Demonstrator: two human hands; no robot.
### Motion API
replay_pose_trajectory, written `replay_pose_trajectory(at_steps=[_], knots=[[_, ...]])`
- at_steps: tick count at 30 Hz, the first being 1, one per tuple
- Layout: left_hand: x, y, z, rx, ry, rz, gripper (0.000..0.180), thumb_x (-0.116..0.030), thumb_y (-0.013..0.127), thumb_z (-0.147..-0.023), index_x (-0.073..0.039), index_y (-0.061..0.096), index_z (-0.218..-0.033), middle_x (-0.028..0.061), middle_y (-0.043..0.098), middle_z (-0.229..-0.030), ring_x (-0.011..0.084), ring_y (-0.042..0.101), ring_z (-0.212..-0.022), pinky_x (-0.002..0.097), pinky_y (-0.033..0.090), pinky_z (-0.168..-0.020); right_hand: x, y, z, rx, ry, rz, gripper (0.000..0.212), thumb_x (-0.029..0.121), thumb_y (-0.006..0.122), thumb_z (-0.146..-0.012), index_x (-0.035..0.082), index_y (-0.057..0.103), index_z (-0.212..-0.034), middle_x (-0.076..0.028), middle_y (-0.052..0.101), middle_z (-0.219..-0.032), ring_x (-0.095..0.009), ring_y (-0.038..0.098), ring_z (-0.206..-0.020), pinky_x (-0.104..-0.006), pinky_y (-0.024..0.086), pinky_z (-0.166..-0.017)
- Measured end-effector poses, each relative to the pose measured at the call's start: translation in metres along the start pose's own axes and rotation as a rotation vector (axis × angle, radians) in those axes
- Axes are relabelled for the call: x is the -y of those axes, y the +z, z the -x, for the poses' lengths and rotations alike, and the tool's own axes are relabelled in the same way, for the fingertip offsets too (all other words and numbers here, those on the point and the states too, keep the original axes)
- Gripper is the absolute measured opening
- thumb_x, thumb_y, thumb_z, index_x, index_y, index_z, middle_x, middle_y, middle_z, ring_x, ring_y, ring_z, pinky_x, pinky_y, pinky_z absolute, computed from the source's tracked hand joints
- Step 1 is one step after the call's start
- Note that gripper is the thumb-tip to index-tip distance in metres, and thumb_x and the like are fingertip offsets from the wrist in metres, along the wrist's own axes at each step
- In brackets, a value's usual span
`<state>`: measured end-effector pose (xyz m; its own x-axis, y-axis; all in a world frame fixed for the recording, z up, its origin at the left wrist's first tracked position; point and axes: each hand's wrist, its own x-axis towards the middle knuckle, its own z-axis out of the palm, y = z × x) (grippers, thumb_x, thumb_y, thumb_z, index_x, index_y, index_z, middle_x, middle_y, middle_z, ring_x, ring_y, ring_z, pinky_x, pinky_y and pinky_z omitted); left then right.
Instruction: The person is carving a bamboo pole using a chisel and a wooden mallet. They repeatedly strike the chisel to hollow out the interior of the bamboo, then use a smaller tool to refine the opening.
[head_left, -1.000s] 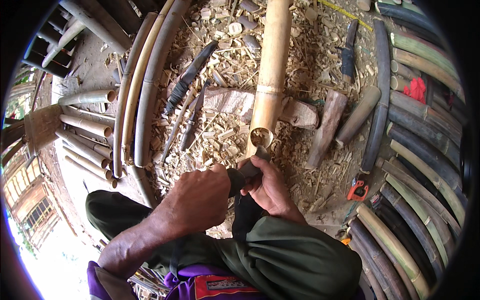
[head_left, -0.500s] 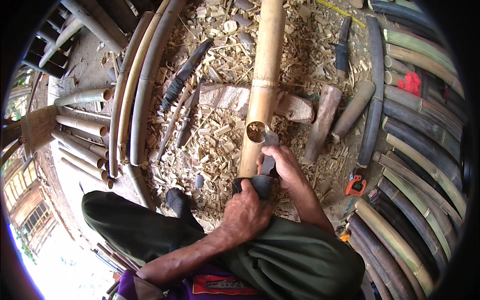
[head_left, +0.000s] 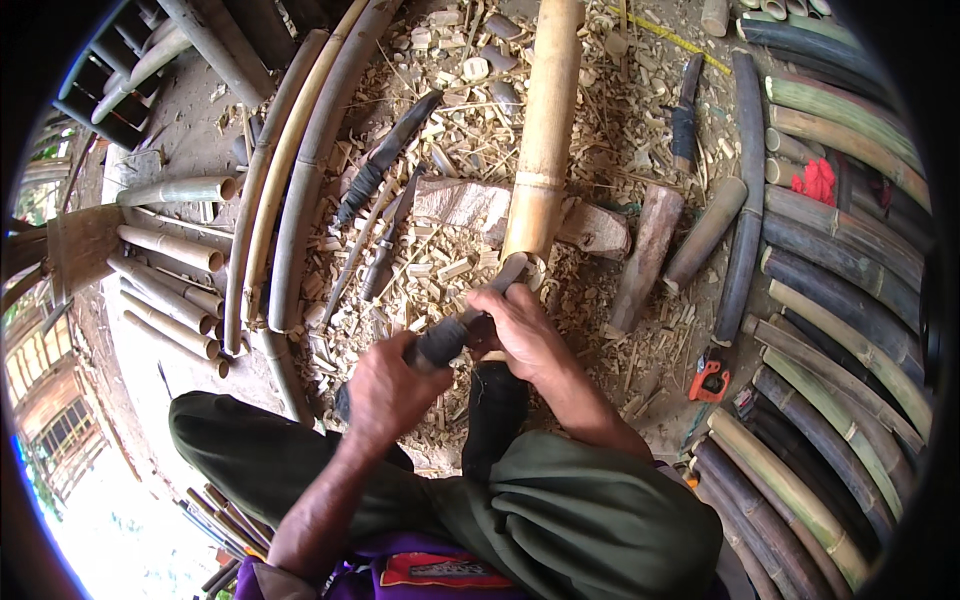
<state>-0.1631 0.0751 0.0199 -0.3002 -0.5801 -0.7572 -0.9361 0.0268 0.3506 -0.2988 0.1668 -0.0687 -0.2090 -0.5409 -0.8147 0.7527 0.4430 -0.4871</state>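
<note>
A thick pale bamboo pole runs from the far edge toward me, resting across a rough wooden block. Over its near end is a knife with a dark blade and a black-wrapped handle. My left hand is closed round the handle, off to the left of the pole. Higher up, my right hand grips the blade, thumb and fingers pressed on it. The blade's tip lies at the cut opening of the bamboo, which is partly hidden behind blade and hand.
Pale wood chips cover the ground. Two more knives lie left of the pole; another black-wrapped knife lies right. Short logs, an orange-handled saw and stacked bamboo are on the right. Long poles lie left.
The knife has turned, its handle swinging left and away from the bamboo with my left hand. My right hand has shifted left along with the blade. The bamboo's opening is now mostly covered.
</note>
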Motion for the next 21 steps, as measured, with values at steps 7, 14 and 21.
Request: replay_pose_trajectory(at_steps=[7,14,21], knots=[[-0.058,-0.052,-0.016,-0.190,0.410,-0.522,0.021,-0.019,0.071,-0.069,0.000,0.067,-0.078,0.0198,0.068,-0.072,0.0379,0.069,-0.069,0.0481,0.055,-0.067,0.014,0.000,0.002,0.213,-0.068,-0.537,0.018,0.017,0.056,-0.099,0.000,0.061,-0.103,-0.011,0.068,-0.085,-0.021,0.067,-0.063,-0.0348,0.058,-0.053],[-0.110,-0.048,-0.015,-0.167,0.710,-0.783,0.009,-0.007,0.065,-0.079,-0.002,0.066,-0.071,0.0156,0.068,-0.071,0.0312,0.071,-0.068,0.0446,0.056,-0.062,0.007,-0.016,0.003,0.326,-0.122,-0.883,0.019,0.021,0.058,-0.100,0.004,0.064,-0.107,-0.010,0.070,-0.098,-0.021,0.070,-0.084,-0.0369,0.059,-0.072],[-0.136,-0.020,0.000,-0.095,0.926,-1.246,0.013,-0.011,0.067,-0.080,0.002,0.065,-0.083,0.0099,0.066,-0.073,0.0202,0.066,-0.066,0.0327,0.050,-0.057,-0.010,-0.022,0.004,0.316,-0.072,-1.020,0.023,0.025,0.058,-0.100,0.008,0.065,-0.115,-0.007,0.071,-0.116,-0.017,0.065,-0.112,-0.0392,0.050,-0.100]])
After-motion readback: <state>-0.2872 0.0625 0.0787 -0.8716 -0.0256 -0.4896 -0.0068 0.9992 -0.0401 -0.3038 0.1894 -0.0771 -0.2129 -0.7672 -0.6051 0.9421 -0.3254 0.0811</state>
